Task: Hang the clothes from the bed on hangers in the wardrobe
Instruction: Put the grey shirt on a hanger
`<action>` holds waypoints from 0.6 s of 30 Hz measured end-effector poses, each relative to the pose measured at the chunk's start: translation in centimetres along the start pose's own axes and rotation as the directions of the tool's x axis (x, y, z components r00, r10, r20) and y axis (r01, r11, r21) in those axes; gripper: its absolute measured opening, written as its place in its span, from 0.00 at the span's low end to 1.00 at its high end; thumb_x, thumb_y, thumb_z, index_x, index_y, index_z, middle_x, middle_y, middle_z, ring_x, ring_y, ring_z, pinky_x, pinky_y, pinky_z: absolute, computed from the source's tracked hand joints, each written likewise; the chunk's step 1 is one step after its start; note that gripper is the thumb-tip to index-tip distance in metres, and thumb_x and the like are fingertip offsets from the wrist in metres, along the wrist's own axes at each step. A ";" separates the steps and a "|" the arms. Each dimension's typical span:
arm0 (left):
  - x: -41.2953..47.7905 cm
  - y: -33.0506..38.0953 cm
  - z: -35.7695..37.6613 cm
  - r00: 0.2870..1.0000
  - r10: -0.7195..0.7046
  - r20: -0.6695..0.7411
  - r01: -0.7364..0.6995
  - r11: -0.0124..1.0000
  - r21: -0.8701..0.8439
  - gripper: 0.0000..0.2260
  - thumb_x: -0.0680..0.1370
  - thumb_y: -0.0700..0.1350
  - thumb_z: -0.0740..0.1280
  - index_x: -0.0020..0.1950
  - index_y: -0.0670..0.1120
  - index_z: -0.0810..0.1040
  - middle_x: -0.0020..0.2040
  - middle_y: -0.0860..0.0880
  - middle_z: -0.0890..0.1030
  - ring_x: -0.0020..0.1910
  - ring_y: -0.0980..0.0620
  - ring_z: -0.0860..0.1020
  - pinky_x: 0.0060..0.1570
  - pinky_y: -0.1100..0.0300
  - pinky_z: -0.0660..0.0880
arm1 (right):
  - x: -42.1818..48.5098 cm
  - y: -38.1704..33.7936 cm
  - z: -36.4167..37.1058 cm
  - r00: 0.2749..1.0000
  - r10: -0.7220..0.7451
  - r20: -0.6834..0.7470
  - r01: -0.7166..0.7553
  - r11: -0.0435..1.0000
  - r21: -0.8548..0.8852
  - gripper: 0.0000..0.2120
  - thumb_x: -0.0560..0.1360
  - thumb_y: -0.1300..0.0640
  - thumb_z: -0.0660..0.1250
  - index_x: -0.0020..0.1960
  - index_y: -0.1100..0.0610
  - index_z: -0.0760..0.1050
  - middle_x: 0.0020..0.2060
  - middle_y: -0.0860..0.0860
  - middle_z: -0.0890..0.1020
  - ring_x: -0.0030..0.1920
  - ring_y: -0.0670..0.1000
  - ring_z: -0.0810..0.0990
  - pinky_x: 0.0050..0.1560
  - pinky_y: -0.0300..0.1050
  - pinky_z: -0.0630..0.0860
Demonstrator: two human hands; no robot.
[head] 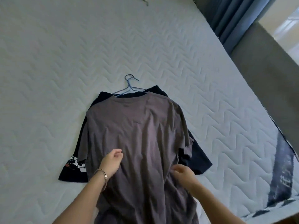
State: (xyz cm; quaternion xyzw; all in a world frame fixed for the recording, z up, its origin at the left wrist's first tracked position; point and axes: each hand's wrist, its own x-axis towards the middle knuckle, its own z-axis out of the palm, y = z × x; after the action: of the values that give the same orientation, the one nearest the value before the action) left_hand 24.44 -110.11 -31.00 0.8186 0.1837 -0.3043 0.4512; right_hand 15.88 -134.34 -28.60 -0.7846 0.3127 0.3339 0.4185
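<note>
A grey T-shirt (137, 135) lies spread flat on the white quilted mattress (48, 70), collar pointing away from me. Under it lies a dark navy T-shirt (197, 152) with a white print on its left sleeve. That navy shirt is on a blue wire hanger (130, 85), whose hook sticks out past the collars. My left hand (112, 160), a bangle on its wrist, hovers over the grey shirt's left side with fingers loosely curled, holding nothing. My right hand (182, 172) pinches the grey shirt's right side edge, and folds in the cloth run toward it.
The bed's grey upholstered side (267, 70) runs along the right, with blue curtains (231, 16) behind it. A dark strap-like item (143, 0) lies at the far top edge of the mattress. A printed mattress border (278, 167) shows at the right corner.
</note>
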 end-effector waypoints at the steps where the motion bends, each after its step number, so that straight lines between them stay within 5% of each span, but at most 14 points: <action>1: 2.5 0.8 0.5 0.999 0.027 -0.028 -0.026 0.999 0.041 0.15 0.78 0.41 0.62 0.64 0.40 0.73 0.63 0.41 0.76 0.62 0.45 0.74 0.63 0.59 0.66 | 2.7 -1.5 -0.8 0.999 -0.036 -0.032 0.036 0.999 -0.019 0.11 0.75 0.58 0.62 0.56 0.57 0.78 0.53 0.48 0.81 0.54 0.51 0.78 0.57 0.45 0.74; 6: 15.6 2.4 2.6 0.965 0.229 -0.128 -0.135 0.853 0.503 0.23 0.80 0.50 0.56 0.73 0.45 0.60 0.76 0.44 0.58 0.76 0.46 0.54 0.73 0.53 0.51 | 15.7 -9.7 -3.5 0.956 -0.252 -0.148 0.230 0.962 -0.150 0.13 0.75 0.60 0.62 0.59 0.57 0.77 0.54 0.53 0.82 0.57 0.53 0.78 0.46 0.33 0.66; 9: 21.3 1.4 3.5 0.959 0.246 -0.142 -0.084 0.725 0.684 0.26 0.79 0.58 0.48 0.75 0.51 0.51 0.78 0.49 0.46 0.77 0.49 0.43 0.73 0.49 0.40 | 22.3 -14.9 -4.1 0.903 -0.385 -0.191 0.336 0.910 -0.244 0.15 0.76 0.59 0.61 0.61 0.59 0.75 0.59 0.55 0.79 0.61 0.54 0.76 0.57 0.39 0.68; 15: 24.6 -2.2 5.3 0.828 0.509 -0.235 -0.119 0.570 0.813 0.26 0.74 0.58 0.51 0.69 0.48 0.65 0.71 0.43 0.69 0.71 0.46 0.59 0.67 0.46 0.51 | 31.9 -23.2 -3.8 0.750 -0.616 -0.240 0.495 0.764 -0.413 0.19 0.77 0.57 0.61 0.68 0.58 0.68 0.66 0.56 0.71 0.66 0.56 0.68 0.67 0.48 0.65; 18: 25.0 -2.5 5.3 0.805 0.540 -0.247 -0.111 0.545 0.831 0.26 0.73 0.57 0.53 0.69 0.49 0.64 0.71 0.43 0.69 0.71 0.46 0.59 0.67 0.45 0.53 | 34.3 -25.4 -2.5 0.794 -0.584 -0.167 0.468 0.764 -0.443 0.18 0.77 0.55 0.61 0.66 0.57 0.69 0.61 0.56 0.76 0.62 0.57 0.73 0.65 0.56 0.69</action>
State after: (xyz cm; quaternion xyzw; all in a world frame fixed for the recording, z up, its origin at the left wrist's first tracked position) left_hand 39.92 -112.59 -51.34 0.9978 -0.0246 -0.0486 0.0374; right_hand 56.06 -132.22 -43.09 -0.9470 0.0655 0.1341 0.2844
